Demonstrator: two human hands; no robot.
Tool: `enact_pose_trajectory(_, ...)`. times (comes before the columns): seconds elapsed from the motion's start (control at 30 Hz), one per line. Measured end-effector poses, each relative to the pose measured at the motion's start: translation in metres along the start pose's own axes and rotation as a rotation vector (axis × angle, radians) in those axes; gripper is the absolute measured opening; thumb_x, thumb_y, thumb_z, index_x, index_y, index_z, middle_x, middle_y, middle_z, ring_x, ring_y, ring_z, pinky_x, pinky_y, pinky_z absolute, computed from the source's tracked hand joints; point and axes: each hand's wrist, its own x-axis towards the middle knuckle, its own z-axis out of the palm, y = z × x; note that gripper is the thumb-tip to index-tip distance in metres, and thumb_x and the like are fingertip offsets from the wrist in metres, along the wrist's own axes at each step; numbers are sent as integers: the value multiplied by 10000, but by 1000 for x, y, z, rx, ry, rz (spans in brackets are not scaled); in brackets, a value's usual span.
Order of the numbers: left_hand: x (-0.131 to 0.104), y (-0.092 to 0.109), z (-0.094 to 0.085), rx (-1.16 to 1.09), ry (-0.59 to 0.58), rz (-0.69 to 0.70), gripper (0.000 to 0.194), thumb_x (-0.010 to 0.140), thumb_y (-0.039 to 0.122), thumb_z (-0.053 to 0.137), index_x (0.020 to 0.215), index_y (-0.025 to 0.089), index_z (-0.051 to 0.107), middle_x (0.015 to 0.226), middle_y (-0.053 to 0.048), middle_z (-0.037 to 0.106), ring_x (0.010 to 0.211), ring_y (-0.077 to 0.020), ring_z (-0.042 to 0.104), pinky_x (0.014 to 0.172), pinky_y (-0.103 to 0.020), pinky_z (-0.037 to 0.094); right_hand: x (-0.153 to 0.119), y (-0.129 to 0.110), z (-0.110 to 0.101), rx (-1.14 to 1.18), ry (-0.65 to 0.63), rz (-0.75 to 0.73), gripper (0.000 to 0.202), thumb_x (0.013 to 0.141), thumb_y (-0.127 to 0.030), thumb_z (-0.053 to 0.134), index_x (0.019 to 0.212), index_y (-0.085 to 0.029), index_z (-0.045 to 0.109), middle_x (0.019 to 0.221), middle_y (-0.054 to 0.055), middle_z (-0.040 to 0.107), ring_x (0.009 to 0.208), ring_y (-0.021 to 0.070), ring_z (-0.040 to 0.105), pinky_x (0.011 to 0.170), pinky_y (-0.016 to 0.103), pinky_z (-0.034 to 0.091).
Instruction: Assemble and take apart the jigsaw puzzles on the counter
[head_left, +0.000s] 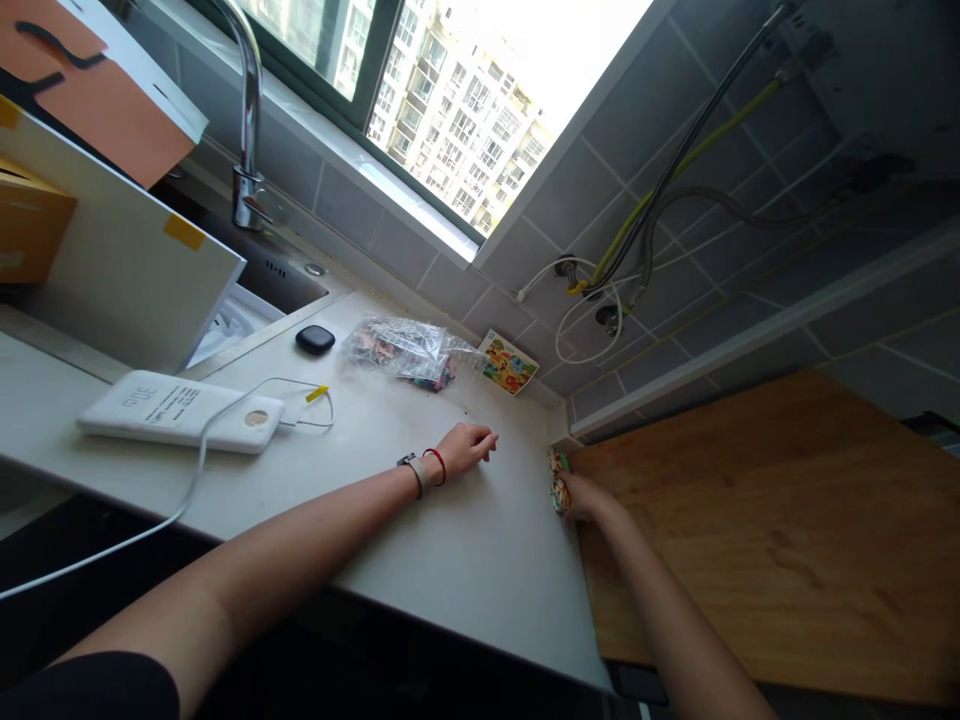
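My left hand (469, 448) rests on the white countertop (450, 560), its fingers curled in; whether anything small is inside them is too small to tell. At the counter's right end, beside the wooden board (765, 520), my right hand (581, 497) grips small colourful pieces (559, 492) that look like puzzle pieces. A colourful picture card (509, 363) leans against the tiled wall. To its left lies a clear plastic bag (405, 348) with colourful pieces in it.
A white power bank (180, 410) with a cable lies at the left, near a small black case (315, 340). Behind are a sink with a chrome faucet (247, 190) and an open white box (127, 240). Hoses and cables (660, 200) hang at the upper right.
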Motion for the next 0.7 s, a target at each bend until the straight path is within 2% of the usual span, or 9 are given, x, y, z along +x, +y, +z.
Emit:
enact_pose_trajectory(0.1,0,-1,0,5,-9,0,399,957,411,461,801,164,733,699,-41,748,649,-158,658,666,-253,460,-1,5,7,1,11,-33,913,558,-178,845,1407,-182,510,1406,178,586,1292,335,576,1041,395,443)
enact_pose_trajectory(0.37,1,-4,0,-1,-28,4,404,962,418,458,817,164,737,709,-49,746,659,-162,664,682,-252,470,1,8,13,-7,26,-82,869,572,-79,735,1409,-139,507,1357,203,602,1227,317,604,980,336,456)
enact_pose_trajectory(0.6,1,-3,1,-12,-21,2,385,965,391,466,809,162,733,700,-42,745,648,-157,665,668,-246,463,4,10,15,-22,24,-87,934,570,-102,742,1461,-128,461,1428,218,553,1275,319,574,1015,334,434)
enact_pose_trajectory(0.7,1,-4,1,-11,-18,5,387,967,391,468,806,162,735,697,-44,744,652,-160,668,673,-251,462,3,12,12,-22,10,-101,913,570,-142,771,1439,-128,489,1391,206,592,1252,313,594,999,326,445)
